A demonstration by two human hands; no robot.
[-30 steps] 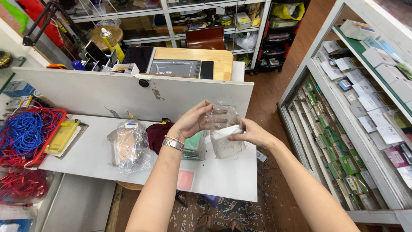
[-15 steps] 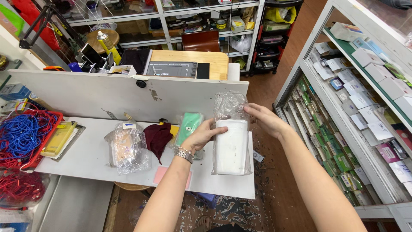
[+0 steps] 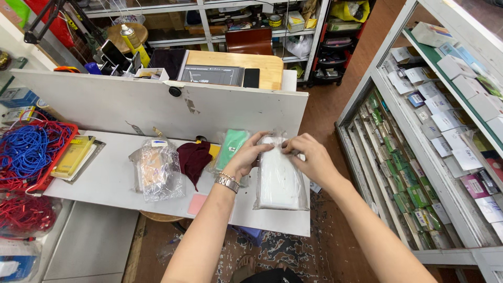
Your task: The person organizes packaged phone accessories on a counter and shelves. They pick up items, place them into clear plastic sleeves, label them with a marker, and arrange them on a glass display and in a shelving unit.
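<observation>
A white flat item in a clear plastic bag [image 3: 280,181] lies on the white table [image 3: 112,181] near its right end. My left hand [image 3: 247,157], with a metal watch on the wrist, pinches the bag's top left corner. The bag's top right corner is gripped by my right hand [image 3: 309,157]. A green packet in clear plastic [image 3: 230,147] lies just left of my left hand, with a dark red cloth [image 3: 193,157] beside it.
A clear bag with tan contents [image 3: 155,170] lies mid-table. A red tray of blue cables [image 3: 29,152] and yellow packets [image 3: 73,157] sit at the left. A white partition [image 3: 157,107] backs the table. A glass display case [image 3: 435,141] of small boxes stands at the right.
The bagged white item came down from mid-air onto the table. Both hands have moved to the bag's top edge and closed on it.
</observation>
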